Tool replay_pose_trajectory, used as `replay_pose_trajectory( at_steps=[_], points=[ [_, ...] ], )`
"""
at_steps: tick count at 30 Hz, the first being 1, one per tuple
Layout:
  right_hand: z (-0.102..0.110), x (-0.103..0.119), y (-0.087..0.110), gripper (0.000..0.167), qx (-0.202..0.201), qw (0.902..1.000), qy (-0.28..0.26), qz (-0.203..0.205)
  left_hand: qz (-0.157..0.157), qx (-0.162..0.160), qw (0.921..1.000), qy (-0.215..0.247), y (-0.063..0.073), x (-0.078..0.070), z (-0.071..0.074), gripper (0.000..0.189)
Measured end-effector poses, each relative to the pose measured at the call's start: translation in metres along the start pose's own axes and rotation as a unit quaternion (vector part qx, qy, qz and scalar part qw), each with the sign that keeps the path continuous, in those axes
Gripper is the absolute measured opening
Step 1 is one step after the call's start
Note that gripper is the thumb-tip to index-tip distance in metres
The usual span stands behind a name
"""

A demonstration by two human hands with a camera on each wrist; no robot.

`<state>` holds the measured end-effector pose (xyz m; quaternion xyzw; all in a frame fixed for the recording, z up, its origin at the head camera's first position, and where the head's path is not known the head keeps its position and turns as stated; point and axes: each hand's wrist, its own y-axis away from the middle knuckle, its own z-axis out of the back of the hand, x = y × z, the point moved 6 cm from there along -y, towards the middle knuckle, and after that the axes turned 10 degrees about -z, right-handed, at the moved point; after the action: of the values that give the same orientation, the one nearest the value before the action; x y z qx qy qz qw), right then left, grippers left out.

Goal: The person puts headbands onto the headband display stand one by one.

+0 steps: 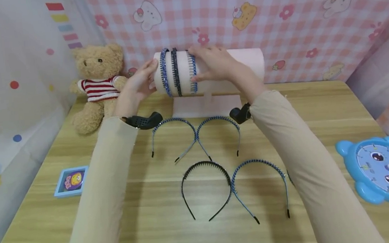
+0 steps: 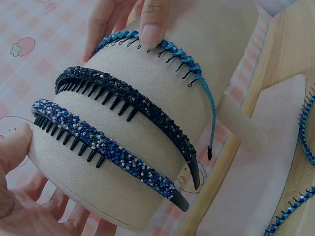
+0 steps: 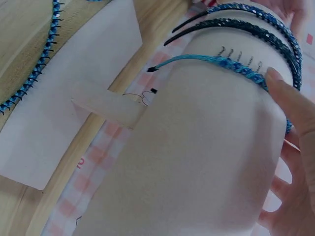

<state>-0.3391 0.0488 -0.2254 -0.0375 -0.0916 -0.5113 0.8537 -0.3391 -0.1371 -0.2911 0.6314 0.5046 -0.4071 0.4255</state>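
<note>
A pale cylindrical headband stand (image 1: 248, 62) lies sideways on its flat base (image 1: 190, 108) at the back of the table. My left hand (image 1: 141, 80) grips its left end, thumb near the rim and fingers spread below. Round the cylinder sit a glittery blue headband (image 2: 106, 142) closest to that hand and a black sparkly headband (image 2: 123, 96) beside it. Farther in, a blue beaded headband (image 2: 197, 71) with wire teeth goes over the top. My right hand (image 1: 215, 64) holds this one, its thumb (image 3: 278, 81) pressed on the band and fingers behind the cylinder.
On the table in front of the stand lie several more headbands, among them a black one (image 1: 202, 162) and a blue one (image 1: 256, 161). A teddy bear (image 1: 100, 90) sits at back left, above a small blue frame (image 1: 59, 185). At right lies a blue toy clock (image 1: 365, 161).
</note>
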Motion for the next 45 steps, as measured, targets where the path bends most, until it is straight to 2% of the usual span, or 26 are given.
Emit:
replay_pose_trajectory(
  at_steps=[11,17,22,27,32,39,42,45],
  points=[
    [-0.012,0.008,-0.004,0.085,0.008,0.9997,0.022,0.004,0.011,-0.023,0.9995,-0.018,0.004,0.002,0.007,0.057],
    [-0.012,0.001,-0.001,0.090,0.005,0.9996,0.026,0.003,0.010,-0.009,0.9999,-0.011,0.001,0.002,0.000,0.057],
    [-0.007,-0.012,0.014,0.096,-0.021,0.9998,0.006,0.001,0.011,0.004,0.9999,-0.003,-0.002,0.004,-0.007,0.057],
    [0.003,-0.037,0.034,0.099,-0.041,0.9986,-0.022,-0.023,0.008,-0.001,1.0000,-0.004,-0.004,0.004,-0.006,0.055],
    [0.007,-0.079,0.054,0.108,-0.049,0.9950,-0.048,-0.073,0.010,-0.009,0.9998,-0.017,-0.005,0.004,-0.003,0.055],
    [-0.006,-0.136,0.073,0.122,-0.054,0.9848,-0.094,-0.136,0.010,-0.019,0.9995,-0.023,-0.002,-0.001,0.001,0.057],
    [-0.022,-0.151,0.078,0.126,-0.023,0.9799,-0.130,-0.150,0.005,-0.015,0.9997,-0.017,-0.001,-0.001,0.003,0.056],
    [-0.046,-0.155,0.082,0.117,0.063,0.9697,-0.174,-0.159,-0.004,-0.005,1.0000,-0.007,0.001,-0.002,0.005,0.055]
  ],
)
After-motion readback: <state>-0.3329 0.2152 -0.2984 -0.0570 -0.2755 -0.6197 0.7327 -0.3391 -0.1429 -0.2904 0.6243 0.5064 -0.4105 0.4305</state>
